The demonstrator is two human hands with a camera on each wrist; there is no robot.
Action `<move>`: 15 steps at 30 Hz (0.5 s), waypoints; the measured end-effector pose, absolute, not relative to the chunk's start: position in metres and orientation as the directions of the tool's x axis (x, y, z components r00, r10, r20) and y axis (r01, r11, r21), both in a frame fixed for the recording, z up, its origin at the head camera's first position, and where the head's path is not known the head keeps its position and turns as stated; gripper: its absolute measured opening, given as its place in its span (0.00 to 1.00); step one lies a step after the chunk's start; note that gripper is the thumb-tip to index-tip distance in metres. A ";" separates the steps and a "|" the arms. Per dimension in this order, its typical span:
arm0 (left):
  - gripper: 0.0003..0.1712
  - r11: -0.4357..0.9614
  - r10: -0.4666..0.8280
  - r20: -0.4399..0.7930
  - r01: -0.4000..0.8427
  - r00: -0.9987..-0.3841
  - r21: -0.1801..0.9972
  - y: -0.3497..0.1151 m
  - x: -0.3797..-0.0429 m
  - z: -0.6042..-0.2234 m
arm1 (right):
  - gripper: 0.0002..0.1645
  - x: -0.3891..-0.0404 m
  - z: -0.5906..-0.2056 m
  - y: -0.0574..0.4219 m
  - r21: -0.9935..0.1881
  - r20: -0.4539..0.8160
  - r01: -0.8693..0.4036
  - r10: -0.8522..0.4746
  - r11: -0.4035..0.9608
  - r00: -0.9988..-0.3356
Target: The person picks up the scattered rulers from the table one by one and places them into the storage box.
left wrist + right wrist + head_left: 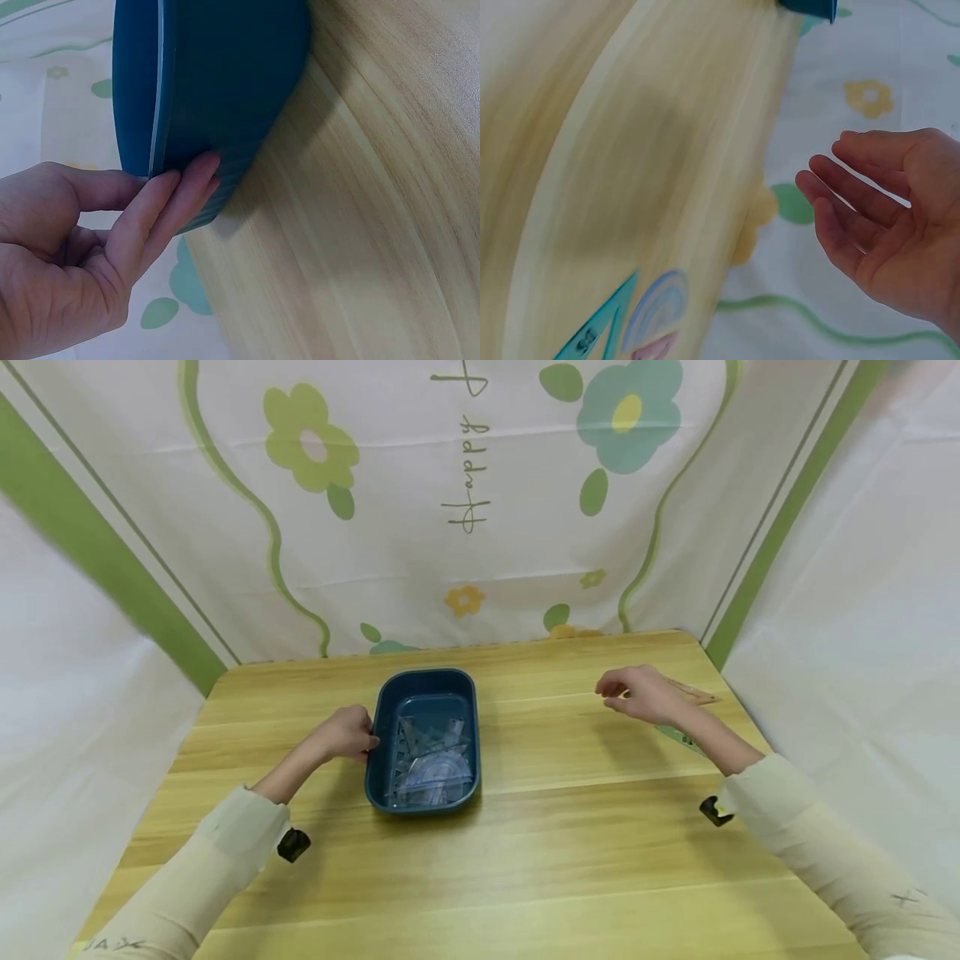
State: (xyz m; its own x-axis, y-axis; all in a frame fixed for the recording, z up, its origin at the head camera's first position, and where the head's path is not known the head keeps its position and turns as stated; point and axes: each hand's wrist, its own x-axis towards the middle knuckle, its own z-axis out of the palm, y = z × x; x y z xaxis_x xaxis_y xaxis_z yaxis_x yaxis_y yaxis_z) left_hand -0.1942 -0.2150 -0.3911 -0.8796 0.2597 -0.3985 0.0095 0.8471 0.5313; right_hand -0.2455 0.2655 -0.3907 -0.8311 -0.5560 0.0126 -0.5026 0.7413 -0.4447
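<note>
A dark blue plastic bin stands on the table, holding several clear drawing tools, among them a clear protractor. My left hand pinches the bin's left rim. In the left wrist view, the thumb of the left hand is at the rim and the fingers lie against the outer wall. My right hand hovers over the table's right side, fingers loosely bent, holding nothing. Beneath and beside it lie an orange-pink triangle and a green set square. The right wrist view also shows a bluish protractor there.
The wooden table meets a white curtain with printed flowers at its back edge. More white cloth hangs at both sides. A small black device sits at the left cuff, another black device at the right.
</note>
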 end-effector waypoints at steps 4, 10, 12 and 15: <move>0.29 0.844 0.273 -0.392 0.024 -0.878 0.535 -0.215 -0.194 -0.388 | 0.11 -0.247 -0.394 0.289 -0.429 -0.017 -0.463 -0.519 0.776 -0.855; 0.28 0.853 0.241 -0.413 -0.011 -0.878 0.522 -0.215 -0.195 -0.392 | 0.11 -0.248 -0.408 0.323 -0.398 -0.022 -0.439 -0.486 0.806 -0.873; 0.29 0.856 0.237 -0.412 -0.011 -0.880 0.517 -0.216 -0.196 -0.394 | 0.11 -0.248 -0.414 0.335 -0.388 -0.023 -0.429 -0.474 0.816 -0.880; 0.29 0.860 0.239 -0.404 -0.001 -0.883 0.510 -0.216 -0.196 -0.394 | 0.13 -0.247 -0.420 0.351 -0.383 -0.046 -0.401 -0.450 0.832 -0.892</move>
